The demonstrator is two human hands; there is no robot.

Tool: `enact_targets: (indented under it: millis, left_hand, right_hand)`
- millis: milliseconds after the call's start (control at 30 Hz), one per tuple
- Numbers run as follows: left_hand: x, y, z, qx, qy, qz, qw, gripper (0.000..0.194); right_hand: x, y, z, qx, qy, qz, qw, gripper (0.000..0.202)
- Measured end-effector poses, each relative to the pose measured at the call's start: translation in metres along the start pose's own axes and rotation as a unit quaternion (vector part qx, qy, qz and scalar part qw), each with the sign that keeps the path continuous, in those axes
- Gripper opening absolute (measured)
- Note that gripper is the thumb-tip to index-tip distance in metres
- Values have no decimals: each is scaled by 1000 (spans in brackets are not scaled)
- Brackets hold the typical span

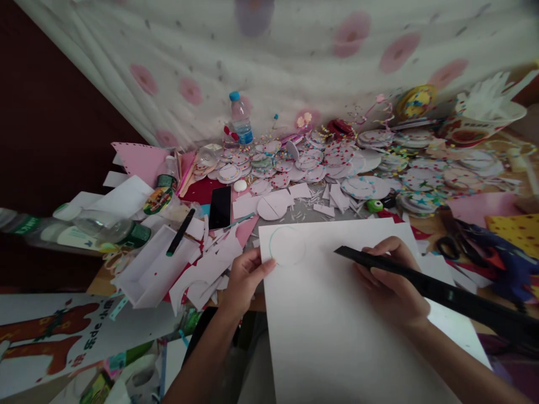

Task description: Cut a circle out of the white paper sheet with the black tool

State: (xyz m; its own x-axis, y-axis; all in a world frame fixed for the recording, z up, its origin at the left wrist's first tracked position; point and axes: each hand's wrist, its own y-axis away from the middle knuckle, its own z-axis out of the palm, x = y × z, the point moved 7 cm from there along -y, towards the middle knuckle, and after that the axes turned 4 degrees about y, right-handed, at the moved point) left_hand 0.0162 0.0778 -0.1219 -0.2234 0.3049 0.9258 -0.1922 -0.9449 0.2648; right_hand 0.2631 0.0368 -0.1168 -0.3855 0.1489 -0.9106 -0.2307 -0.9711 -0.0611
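Note:
A large white sheet point(320, 314) lies at the front of the cluttered table, over another white sheet at its right. Near its upper left corner is a faint green circle outline point(287, 246). My left hand point(248, 276) pinches the sheet's left edge beside that circle, thumb on top. In my right hand point(393, 280) is a long black tool point(442, 289), which looks like a cutter; its pointed tip is over the sheet, right of the circle. Whether the tip touches the paper I cannot tell.
Behind the sheet lie paper scraps point(332, 196), a paper disc point(273, 206) and many decorated discs point(307, 160). A phone point(220, 207), an open white box point(154, 269) and plastic bottles point(105, 224) are at the left. Scissors point(447, 247) lie at the right.

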Motion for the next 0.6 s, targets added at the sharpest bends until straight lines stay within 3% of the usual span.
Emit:
enact_targets:
  millis: [167, 400, 500, 600]
  left_hand:
    - [0, -3, -9, 72, 11, 13, 997, 26]
    - [21, 5, -36, 166, 118, 60, 977, 40]
    - [3, 15, -28, 152, 140, 13, 978, 54]
    - [-28, 29, -6, 140, 134, -51, 980, 65]
  right_hand:
    - [-8, -6, 4, 8, 32, -12, 999, 19]
    - [-61, -12, -5, 79, 77, -75, 991, 32]
    - [-75, -9, -18, 106, 85, -107, 985, 33]
    - [-76, -8, -30, 136, 97, -104, 980, 31]
